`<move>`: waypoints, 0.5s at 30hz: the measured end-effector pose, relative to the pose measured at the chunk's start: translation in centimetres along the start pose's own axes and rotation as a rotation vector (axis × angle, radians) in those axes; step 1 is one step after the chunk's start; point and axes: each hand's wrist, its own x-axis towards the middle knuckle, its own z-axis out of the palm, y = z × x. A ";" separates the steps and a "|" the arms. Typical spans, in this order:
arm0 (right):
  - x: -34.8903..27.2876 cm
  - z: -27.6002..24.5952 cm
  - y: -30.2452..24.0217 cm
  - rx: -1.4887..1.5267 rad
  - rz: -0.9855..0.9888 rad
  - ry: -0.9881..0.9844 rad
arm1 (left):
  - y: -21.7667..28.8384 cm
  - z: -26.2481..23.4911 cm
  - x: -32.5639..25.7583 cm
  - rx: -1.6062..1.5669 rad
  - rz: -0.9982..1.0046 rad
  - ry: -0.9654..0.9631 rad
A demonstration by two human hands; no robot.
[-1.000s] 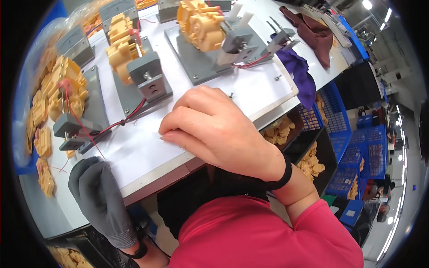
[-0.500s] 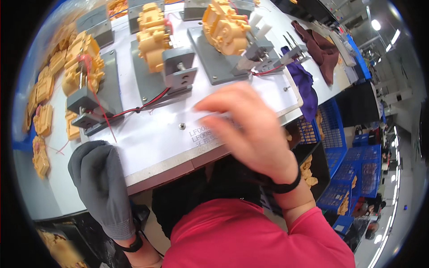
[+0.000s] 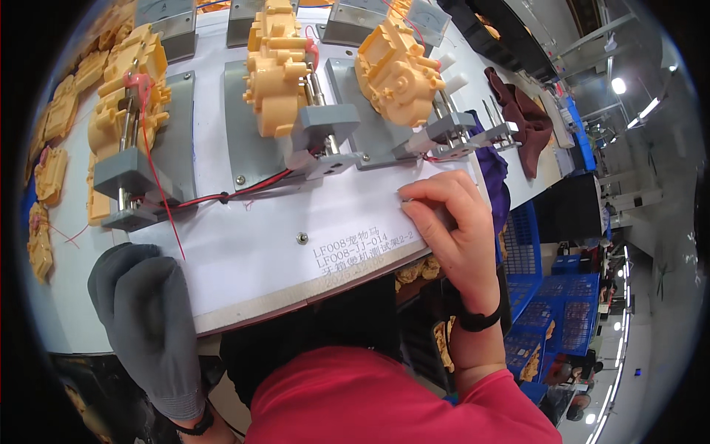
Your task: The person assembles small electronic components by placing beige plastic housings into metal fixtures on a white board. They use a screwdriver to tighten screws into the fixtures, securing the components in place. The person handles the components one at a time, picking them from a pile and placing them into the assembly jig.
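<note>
My left hand [image 3: 144, 311], in a grey glove, rests at the table's near left edge. Its fingers are folded under, so whatever they may hold is hidden. My right hand [image 3: 455, 229] is bare and hovers over the front right of the white sheet [image 3: 251, 274]. Thumb and forefinger nearly meet in a pinch; anything between them is too small to make out. Beyond my hands, yellow plastic gearbox housings sit in grey test fixtures: a left housing [image 3: 129, 96], a middle housing [image 3: 277, 89] and a right housing [image 3: 399, 74]. Grey clamp blocks [image 3: 329, 126] with metal pins face me.
Red and black wires [image 3: 222, 197] run from the left fixture to the middle one. A screw head [image 3: 302, 238] stands up from the sheet. More yellow housings [image 3: 50, 174] line the left side. Purple cloth [image 3: 494, 177], brown cloth [image 3: 529, 122] and blue crates [image 3: 569, 303] lie to the right.
My right hand has moved right and away from the sheet's middle, and its thumb and forefinger have drawn closer together. My left hand stays by the table edge. The view has shifted slightly.
</note>
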 end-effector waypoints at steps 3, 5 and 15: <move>0.0 0.1 0.8 -0.070 -0.096 0.015 | 0.1 0.0 0.0 0.008 0.001 -0.005; -0.2 0.3 1.0 -0.086 -0.120 0.033 | 0.0 0.0 -0.1 0.009 -0.002 -0.006; -0.8 1.2 0.8 -0.078 -0.122 0.107 | -0.4 -0.2 -0.3 -0.015 -0.021 -0.027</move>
